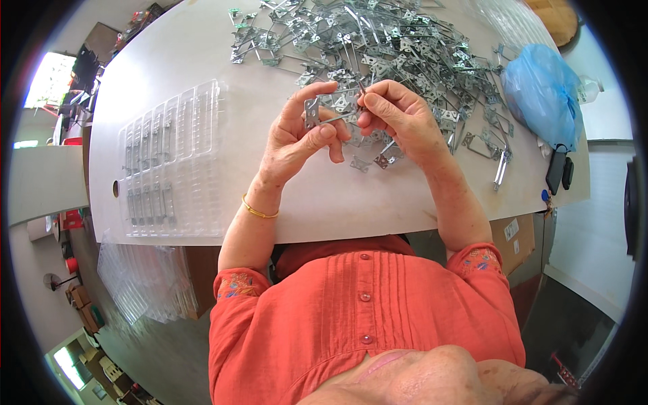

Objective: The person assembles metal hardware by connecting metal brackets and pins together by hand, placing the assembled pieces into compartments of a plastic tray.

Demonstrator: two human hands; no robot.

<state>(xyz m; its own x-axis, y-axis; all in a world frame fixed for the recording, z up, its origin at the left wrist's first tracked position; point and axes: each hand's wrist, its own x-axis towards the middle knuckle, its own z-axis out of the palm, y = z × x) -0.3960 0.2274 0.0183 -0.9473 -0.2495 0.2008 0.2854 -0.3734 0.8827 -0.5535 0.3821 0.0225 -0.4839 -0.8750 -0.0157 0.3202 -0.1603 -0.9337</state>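
Both my hands are raised over the near side of a heap of metal brackets (412,50). My left hand (297,131) has its thumb and fingers curled around a small metal bracket (311,113), a flat plate with holes and thin rods running to the right. At the rods' other end, my right hand (405,118) pinches with thumb and forefinger. Whether it grips the same bracket or a separate small piece is hard to make out. A few loose brackets (383,160) lie on the table just below my hands.
On the left of the white table (324,216) lies a clear plastic tray (202,145) with several brackets in rows. A blue plastic bag (543,91) and a black phone (555,169) sit at the right. Clear trays (145,280) are stacked below the left edge; a cardboard box (513,243) stands below right.
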